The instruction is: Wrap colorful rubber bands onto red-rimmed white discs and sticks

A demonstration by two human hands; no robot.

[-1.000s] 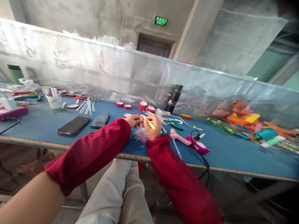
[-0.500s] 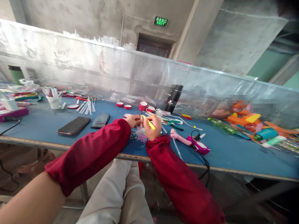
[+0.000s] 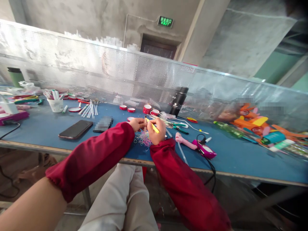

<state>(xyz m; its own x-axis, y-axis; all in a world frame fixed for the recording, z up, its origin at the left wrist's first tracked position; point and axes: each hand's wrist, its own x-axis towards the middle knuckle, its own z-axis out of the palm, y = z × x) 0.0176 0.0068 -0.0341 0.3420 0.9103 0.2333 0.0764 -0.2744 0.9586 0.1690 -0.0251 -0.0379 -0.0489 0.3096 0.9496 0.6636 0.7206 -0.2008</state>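
Note:
Both my hands are close together above the blue table, in front of the chest. My left hand (image 3: pixel 138 124) has its fingers closed on a small tan stick (image 3: pixel 145 124) with a dark top end, held upright. In a writing grip, my right hand (image 3: pixel 159 132) is closed around a slim yellow pen-like tool (image 3: pixel 154 128). The tool's front end meets or nearly meets the top of the stick; whether they touch I cannot tell. Beneath the hands lies a heap of small coloured rubber bands (image 3: pixel 143 140).
Left of my hands lie a phone (image 3: pixel 75 129) and a blurred dark item (image 3: pixel 103 124). Rolls of red tape (image 3: pixel 147 109) and a black flask (image 3: pixel 179 102) stand behind. To the right are pliers (image 3: pixel 181 129), a pink-and-purple glue gun (image 3: pixel 204 150) with its cable, and orange toy parts (image 3: pixel 250 123).
Almost nothing differs. The yellow tool and my right hand have shifted very slightly left; my left hand keeps its hold on the stick.

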